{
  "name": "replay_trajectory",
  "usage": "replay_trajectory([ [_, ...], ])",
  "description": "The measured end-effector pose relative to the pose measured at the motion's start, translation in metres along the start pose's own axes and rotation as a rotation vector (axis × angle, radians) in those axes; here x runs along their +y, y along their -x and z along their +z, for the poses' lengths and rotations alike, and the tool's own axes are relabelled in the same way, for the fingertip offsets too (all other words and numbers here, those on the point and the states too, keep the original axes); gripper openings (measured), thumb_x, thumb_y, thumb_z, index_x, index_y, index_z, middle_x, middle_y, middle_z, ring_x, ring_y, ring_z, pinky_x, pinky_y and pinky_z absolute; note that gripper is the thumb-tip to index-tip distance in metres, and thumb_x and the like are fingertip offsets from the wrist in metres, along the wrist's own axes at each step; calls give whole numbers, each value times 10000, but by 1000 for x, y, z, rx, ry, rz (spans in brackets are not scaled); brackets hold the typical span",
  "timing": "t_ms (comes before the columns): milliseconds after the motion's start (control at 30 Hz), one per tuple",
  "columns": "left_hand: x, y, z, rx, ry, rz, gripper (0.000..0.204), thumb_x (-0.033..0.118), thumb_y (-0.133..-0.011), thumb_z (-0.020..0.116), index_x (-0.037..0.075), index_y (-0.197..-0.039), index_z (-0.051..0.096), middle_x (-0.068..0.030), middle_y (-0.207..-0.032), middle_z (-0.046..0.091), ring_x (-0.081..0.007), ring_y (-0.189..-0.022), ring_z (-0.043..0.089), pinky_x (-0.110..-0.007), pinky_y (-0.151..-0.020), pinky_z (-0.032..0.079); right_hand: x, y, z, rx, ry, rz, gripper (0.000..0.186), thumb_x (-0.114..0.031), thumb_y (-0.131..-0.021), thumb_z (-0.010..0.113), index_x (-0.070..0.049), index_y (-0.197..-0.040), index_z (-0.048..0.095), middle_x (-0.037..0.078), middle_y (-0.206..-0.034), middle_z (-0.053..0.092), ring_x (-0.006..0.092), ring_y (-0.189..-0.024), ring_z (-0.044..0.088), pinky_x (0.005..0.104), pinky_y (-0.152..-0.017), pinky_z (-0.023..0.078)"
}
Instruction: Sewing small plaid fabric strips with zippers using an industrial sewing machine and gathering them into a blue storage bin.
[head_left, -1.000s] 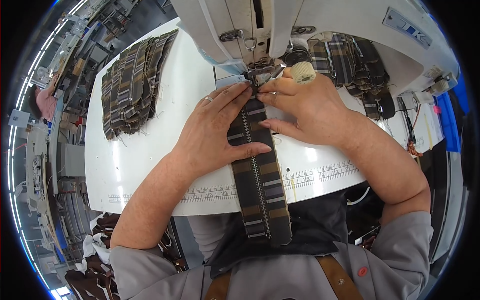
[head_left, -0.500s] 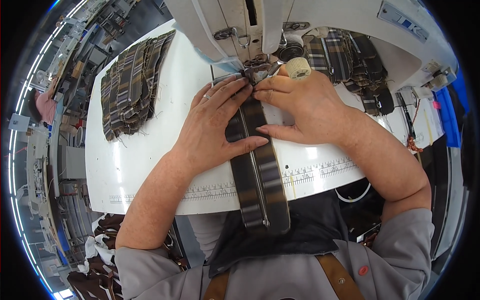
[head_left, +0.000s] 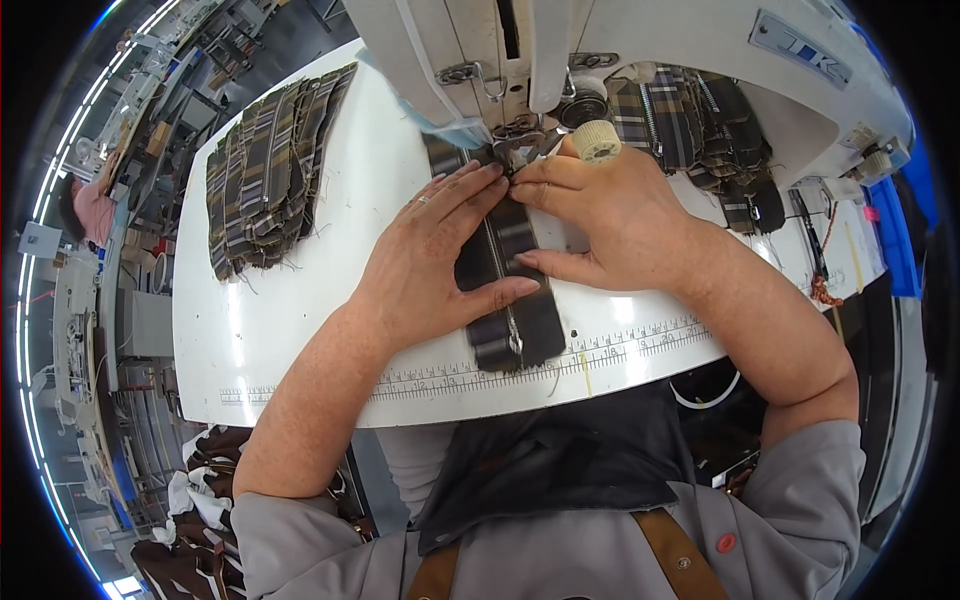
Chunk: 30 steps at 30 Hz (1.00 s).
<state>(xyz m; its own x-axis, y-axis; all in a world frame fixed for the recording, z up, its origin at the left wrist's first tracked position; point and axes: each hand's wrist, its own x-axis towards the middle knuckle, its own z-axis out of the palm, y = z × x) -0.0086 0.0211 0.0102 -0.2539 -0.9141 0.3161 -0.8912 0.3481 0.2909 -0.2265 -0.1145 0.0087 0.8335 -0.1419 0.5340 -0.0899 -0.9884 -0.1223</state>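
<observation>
Presently: one zippered plaid strip (head_left: 506, 245), on white counter (head_left: 290, 320), far end beneath sewing machine (head_left: 650, 30); left hand (head_left: 422, 245), grip spread flat atop; right hand (head_left: 640, 225), grip wide, at right edge; best guided straight, pressed evenly.

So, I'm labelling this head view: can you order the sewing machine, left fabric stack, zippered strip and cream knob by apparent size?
Largest to smallest:
1. Sewing machine
2. Left fabric stack and zippered strip: unsure, as the strip is partly hidden
3. Cream knob
</observation>
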Motion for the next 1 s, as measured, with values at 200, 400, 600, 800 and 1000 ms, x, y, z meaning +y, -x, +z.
replay_trajectory([
  [200, -2, 1, 1, 19, 50, -6, 850, 462, -828, 876, -38, -1455, 593, -233, -1522, 579, -418, -1443, 536, -494, -1198, 445, 0, -1, -1, -1, 0, -4, 496, -418, -804, 826, -16, -1092, 787, 91, -1071, 751, 282, -993, 692, 417, -824, 586],
  [400, 1, 1, -2, 13, 64, -21, 824, 449, -831, 877, -34, -1442, 610, -237, -1519, 581, -417, -1453, 528, -485, -1194, 453, -1, 0, -2, -12, -6, 2, 482, -404, -818, 816, -10, -1094, 786, 97, -1086, 755, 284, -1004, 694, 416, -823, 589],
  [600, 4, 0, -1, 34, 41, -38, 717, 372, -873, 859, -14, -1432, 629, -212, -1515, 597, -384, -1422, 569, -461, -1163, 490, -2, 0, -2, -23, 12, 8, 477, -404, -827, 809, -8, -1093, 789, 99, -1095, 757, 280, -1011, 694, 414, -817, 590],
  [800, 0, -3, 1, 59, 36, -61, 545, 265, -935, 803, 1, -1392, 669, -205, -1468, 637, -372, -1354, 628, -434, -1114, 528, -1, 1, -1, -20, 22, 19, 462, -403, -848, 801, -11, -1093, 791, 87, -1102, 755, 275, -1017, 692, 413, -825, 589],
  [1000, -21, -21, -7, 70, 66, -95, 376, 201, -949, 775, 9, -1271, 747, -219, -1319, 716, -383, -1172, 716, -429, -990, 585, -2, -2, -1, -15, 24, 15, 418, -386, -878, 788, -27, -1091, 793, 83, -1111, 755, 284, -1029, 699, 413, -847, 585],
])
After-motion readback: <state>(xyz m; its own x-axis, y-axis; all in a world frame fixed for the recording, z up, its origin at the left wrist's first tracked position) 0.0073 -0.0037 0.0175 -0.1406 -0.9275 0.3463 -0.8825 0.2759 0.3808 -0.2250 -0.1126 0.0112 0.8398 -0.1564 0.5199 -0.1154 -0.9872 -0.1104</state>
